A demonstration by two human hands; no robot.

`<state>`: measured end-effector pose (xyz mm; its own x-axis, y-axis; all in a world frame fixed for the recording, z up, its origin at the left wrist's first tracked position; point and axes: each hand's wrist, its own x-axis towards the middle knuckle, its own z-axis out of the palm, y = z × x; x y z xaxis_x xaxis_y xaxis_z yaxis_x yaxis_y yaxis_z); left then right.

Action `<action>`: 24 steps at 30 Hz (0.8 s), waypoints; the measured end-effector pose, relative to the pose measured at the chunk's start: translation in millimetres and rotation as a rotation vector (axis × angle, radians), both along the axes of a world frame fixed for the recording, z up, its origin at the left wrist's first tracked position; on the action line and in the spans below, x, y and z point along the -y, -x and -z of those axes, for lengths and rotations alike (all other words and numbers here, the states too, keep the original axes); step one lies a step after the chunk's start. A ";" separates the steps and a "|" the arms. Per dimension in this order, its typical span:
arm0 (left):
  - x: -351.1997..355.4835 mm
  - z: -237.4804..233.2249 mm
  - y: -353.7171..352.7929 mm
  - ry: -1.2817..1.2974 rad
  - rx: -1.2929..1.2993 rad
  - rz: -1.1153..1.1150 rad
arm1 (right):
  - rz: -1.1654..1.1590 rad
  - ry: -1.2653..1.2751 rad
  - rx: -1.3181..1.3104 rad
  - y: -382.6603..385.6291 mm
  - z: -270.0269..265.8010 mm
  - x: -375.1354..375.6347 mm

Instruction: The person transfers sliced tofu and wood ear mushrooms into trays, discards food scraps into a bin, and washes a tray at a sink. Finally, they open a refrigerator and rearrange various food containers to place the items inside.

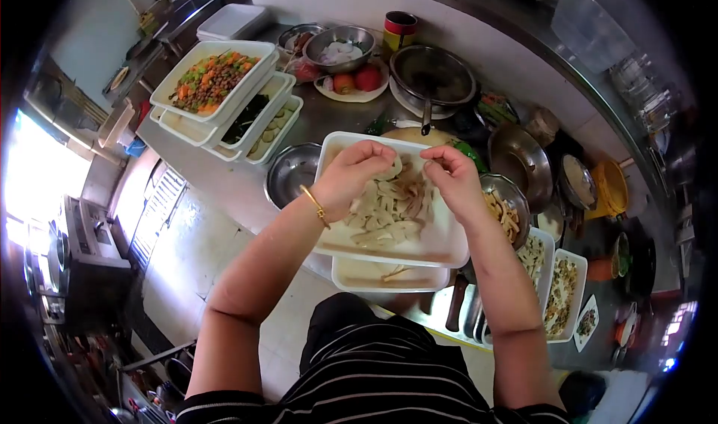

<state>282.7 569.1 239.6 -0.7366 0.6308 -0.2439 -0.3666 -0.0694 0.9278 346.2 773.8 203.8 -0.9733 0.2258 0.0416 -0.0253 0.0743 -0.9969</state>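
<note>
Closely beside the white tray (443, 243), a steel bowl (290, 176).

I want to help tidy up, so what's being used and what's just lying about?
Seems in use:
left hand
right hand
pale strips
white tray

Probably lying about:
can
dark pan
brown handle

The tray (451, 244) is white, and the strips (389, 213) in it are pale cream, turning pinkish brown at one side. A gold bracelet (315, 206) shows on the left wrist. The shirt (359, 375) is black with thin white stripes. The diced mix (213, 82) is orange, green and reddish brown. The tin (400, 31) is red and yellow, the strainer (610, 187) yellow, the table (250, 188) silvery grey.
</note>
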 end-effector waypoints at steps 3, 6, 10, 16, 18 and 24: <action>6.1 1.4 14.2 0.030 -0.066 0.126 | -0.030 -0.073 0.042 -2.8 -0.2 -5.9; 7.5 16.0 29.5 0.215 -0.259 0.173 | 0.068 -0.254 -0.029 -12.1 8.7 -13.0; 10.3 33.7 40.9 -0.031 -0.522 0.059 | 0.276 -0.417 -0.163 -39.1 1.0 -33.1; 10.9 40.5 37.1 0.181 -0.781 0.236 | 0.580 -0.131 -0.069 -127.4 11.1 -114.0; 8.4 23.6 25.5 0.446 -1.350 0.432 | 0.705 -0.155 -0.039 -174.1 20.8 -139.2; -21.9 26.4 5.8 0.670 -1.445 0.153 | 1.108 -0.248 0.123 -343.2 69.1 -189.7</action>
